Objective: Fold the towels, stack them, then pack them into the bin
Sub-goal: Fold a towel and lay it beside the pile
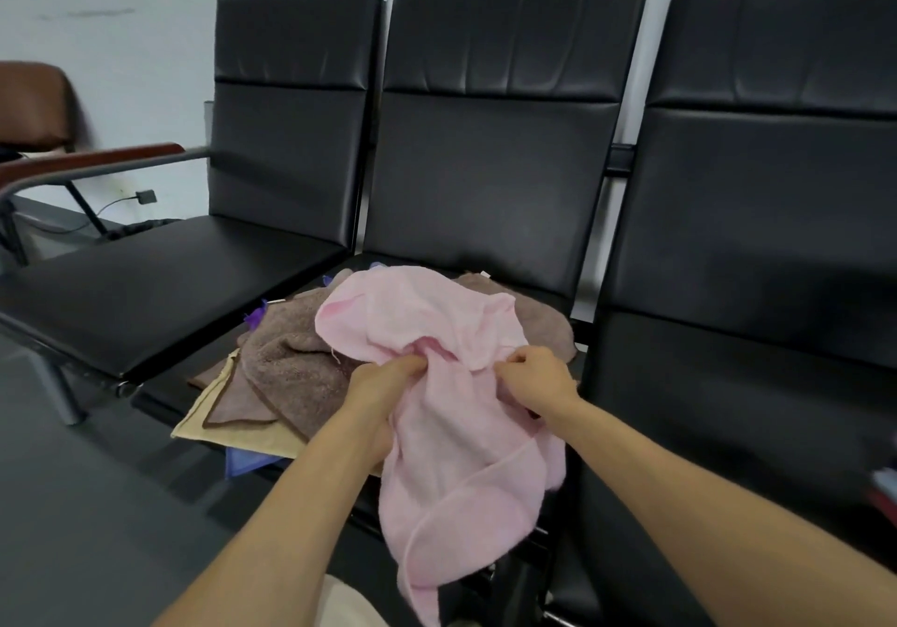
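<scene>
Both forearms reach in from below, left hand (383, 383) and right hand (539, 379) each pinching a bunched fold of the pink towel (437, 316), close together near its middle. Below the grip a long tail hangs past the seat (194, 366) edge; beyond and left of it lies a heap of brown towels (291, 359). Held mid-cloth rather than by corners, it may fold crooked, or the tail may drag the heap. No bin shows.

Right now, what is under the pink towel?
Under the pink towel lies a brown towel, over a beige cloth and a blue piece. The left hand and right hand grip it. Whatever lies beneath its middle is covered.
</scene>
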Motion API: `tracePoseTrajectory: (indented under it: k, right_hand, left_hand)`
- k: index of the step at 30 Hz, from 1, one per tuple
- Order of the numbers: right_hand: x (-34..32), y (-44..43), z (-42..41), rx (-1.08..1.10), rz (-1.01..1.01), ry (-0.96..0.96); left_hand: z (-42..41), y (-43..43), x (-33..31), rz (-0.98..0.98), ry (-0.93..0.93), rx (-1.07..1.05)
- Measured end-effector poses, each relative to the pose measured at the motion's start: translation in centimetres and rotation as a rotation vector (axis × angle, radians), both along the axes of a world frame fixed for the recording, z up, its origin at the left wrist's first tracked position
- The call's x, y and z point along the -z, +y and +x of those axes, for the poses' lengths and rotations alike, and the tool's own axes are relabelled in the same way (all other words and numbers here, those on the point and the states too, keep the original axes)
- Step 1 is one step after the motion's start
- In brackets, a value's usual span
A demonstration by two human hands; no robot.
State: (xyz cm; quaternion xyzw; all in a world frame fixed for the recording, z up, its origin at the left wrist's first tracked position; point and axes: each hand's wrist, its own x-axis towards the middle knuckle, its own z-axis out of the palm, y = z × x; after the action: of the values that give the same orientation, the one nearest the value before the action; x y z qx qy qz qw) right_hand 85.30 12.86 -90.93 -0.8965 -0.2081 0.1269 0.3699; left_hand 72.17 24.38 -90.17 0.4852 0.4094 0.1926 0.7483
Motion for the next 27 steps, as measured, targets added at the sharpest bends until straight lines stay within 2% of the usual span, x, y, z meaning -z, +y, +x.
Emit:
tracePoseTrajectory:
  k: [2, 5, 7, 10, 13, 16, 18, 21, 27]
  right_hand:
    - [-1.4, 0.4, -0.4, 0.077, 0.277, 0.228]
    - [-3.7, 0.3, -0.4, 0.152, 0.762, 0.722]
    - [-5.4, -0.2, -0.4, 0.098, 0.819, 0.8]
    - [-8.6, -1.2, -0.4, 0.021, 0.707, 0.638]
    - [-12.9, -3.0, 0.0, -0.09, 0.752, 0.444]
    - [-17.2, -5.8, 0.2, -0.166, 0.728, 0.146]
    - [-20.3, -8.0, 0.2, -0.149, 0.715, -0.075]
    - [-25.0, -12.6, 0.7, -0.073, 0.766, -0.274]
    - [-30.4, -22.9, 1.7, 0.051, 0.769, -0.363]
  left_hand:
    - [0.2, -0.1, -0.4, -0.005, -0.047, -0.016]
    - [0.4, -0.2, -1.3, -0.027, -0.141, -0.042]
    - [0.5, -0.7, -2.4, -0.013, -0.199, -0.079]
    - [1.1, -1.3, -4.6, 0.11, -0.229, -0.123]
    - [1.0, -2.0, -9.0, 0.399, -0.249, -0.1]
    - [0.8, -2.6, -14.1, 0.626, -0.224, -0.07]
    - [1.4, -3.1, -17.1, 0.635, -0.293, -0.025]
    - [2.3, -4.9, -21.9, 0.616, -0.38, 0.016]
    - [3.8, -9.3, -27.8, 0.624, -0.368, 0.168]
